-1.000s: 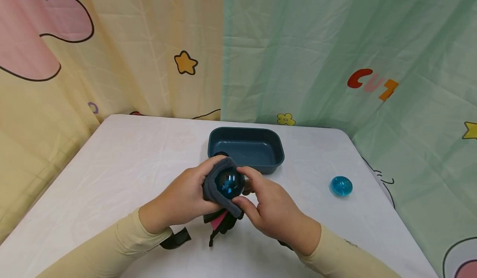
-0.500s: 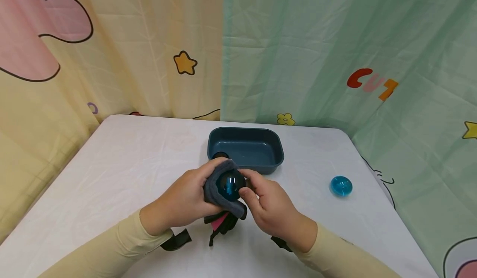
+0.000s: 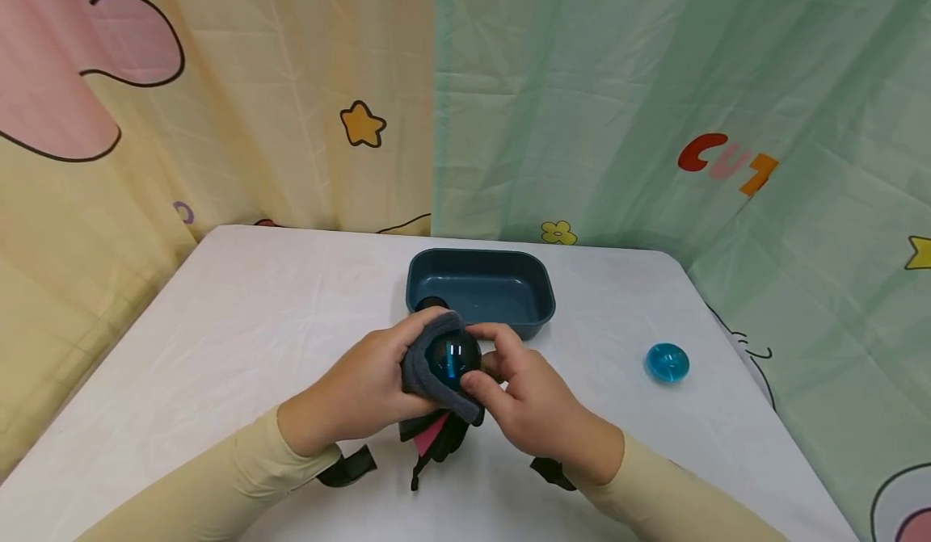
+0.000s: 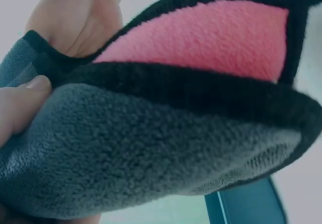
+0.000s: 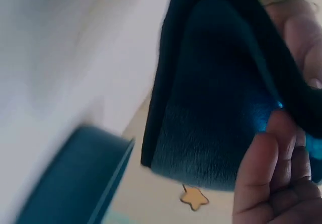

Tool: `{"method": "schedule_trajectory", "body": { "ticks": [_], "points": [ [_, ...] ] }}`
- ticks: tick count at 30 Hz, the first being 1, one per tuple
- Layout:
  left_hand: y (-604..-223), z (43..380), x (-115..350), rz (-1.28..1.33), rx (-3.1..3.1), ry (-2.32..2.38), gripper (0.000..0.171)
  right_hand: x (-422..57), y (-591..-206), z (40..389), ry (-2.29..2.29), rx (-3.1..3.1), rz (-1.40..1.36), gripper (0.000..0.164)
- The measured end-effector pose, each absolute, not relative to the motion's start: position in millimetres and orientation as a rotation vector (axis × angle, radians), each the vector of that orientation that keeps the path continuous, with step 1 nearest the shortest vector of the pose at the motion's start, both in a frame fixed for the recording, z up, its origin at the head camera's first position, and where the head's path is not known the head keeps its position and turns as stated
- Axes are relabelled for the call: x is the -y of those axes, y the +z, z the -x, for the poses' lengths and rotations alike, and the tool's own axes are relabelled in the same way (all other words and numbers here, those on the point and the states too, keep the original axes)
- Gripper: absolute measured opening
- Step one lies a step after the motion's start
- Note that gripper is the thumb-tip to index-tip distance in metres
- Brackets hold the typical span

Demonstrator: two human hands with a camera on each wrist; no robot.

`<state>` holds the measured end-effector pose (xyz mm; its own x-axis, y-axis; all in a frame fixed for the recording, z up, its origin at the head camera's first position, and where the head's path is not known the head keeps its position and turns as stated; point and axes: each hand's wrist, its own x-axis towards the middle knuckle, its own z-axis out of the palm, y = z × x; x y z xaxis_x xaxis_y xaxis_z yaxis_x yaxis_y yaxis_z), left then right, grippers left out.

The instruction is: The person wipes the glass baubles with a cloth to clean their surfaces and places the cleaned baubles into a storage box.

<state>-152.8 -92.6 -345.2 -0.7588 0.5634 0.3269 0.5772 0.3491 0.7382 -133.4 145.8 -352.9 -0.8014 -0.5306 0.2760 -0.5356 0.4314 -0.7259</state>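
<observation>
A shiny dark-blue ball, see-through in places, sits in a fold of grey-blue fleece cloth with black edging, over the middle of the table. My left hand grips the cloth around the ball's left side. Thumb and forefinger of my right hand hold the ball at its right side. Below the hands hang a pink part and black trim; in the left wrist view the pink fleece lies behind the grey fold. The right wrist view shows the cloth standing up beside the fingers, hiding most of the ball.
A dark teal rectangular basin stands just behind the hands. A clear blue rounded glass piece lies to the right on the white-covered table. A small black round thing shows above the left hand. Printed curtains surround the back.
The right thumb has shifted up from the cloth's edge onto the ball. Ball and cloth have moved slightly to the right; the left hand keeps its hold.
</observation>
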Motion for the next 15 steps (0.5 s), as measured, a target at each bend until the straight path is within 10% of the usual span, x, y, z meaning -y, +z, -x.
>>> {"method": "schedule_trajectory", "body": {
  "ticks": [6,15],
  "points": [
    [-346,152,93,1.087,2.564,-1.418,0.077,-146,-354,135,1.517,2.648,-0.941,0.033],
    [-345,154,95,1.089,2.531,-1.454,0.077,-141,-353,126,1.085,2.58,-1.026,0.067]
  ]
}}
